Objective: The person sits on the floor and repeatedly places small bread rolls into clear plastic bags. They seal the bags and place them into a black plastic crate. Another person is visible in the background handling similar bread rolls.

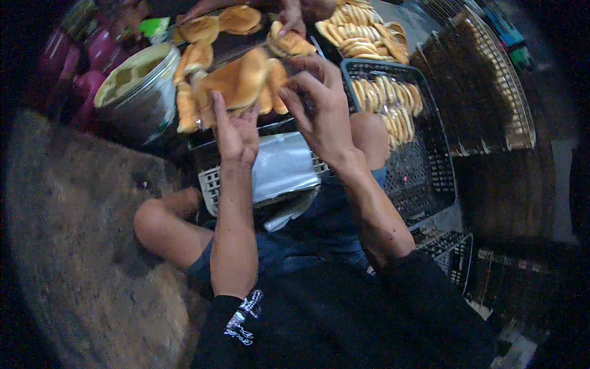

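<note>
A large golden-brown flat bread (236, 77) rests against my left hand (238, 136), its thumb up along one side and the other fingers behind or under it. Just right of that bread is my right hand (322, 101), fingers bent but apart, and nothing shows between them. Below both hands lies a stack of clear plastic bags (286, 165) on a pale lattice crate (211, 187). More bread pieces (198, 56) sit around the dark tray beyond my hands.
Across from me, another person's hand (293, 21) touches a bread piece (292, 44). A white bucket (147, 101) with pale cream stands left. At right, a dark crate (441, 178) holds wrapped bread rows (387, 101). Further right is another basket (501, 80).
</note>
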`<state>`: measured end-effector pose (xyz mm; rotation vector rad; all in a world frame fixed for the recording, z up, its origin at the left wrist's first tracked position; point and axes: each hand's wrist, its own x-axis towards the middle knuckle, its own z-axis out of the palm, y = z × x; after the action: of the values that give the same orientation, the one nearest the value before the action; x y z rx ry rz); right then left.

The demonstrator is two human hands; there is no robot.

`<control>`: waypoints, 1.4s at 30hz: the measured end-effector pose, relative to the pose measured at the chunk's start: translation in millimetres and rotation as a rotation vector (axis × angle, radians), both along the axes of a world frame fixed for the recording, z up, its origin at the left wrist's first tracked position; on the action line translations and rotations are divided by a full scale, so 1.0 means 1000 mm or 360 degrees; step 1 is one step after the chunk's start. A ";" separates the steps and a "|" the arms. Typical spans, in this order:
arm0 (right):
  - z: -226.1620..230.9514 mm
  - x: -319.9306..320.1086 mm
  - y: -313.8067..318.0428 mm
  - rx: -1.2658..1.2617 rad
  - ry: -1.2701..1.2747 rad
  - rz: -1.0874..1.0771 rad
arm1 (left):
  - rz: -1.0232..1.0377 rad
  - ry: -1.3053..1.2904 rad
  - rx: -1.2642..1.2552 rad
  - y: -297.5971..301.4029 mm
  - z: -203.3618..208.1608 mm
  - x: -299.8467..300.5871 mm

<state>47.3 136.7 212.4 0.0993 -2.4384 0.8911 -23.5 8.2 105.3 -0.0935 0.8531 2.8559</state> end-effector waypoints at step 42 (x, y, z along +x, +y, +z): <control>-0.106 0.045 0.029 -0.0719 -0.0606 0.0364 | -0.0900 0.0075 -0.1477 -0.031 -0.078 0.098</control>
<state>92.2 166.1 106.0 0.0467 -2.5227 1.6735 74.4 -22.9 27.4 0.0963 1.7895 1.7745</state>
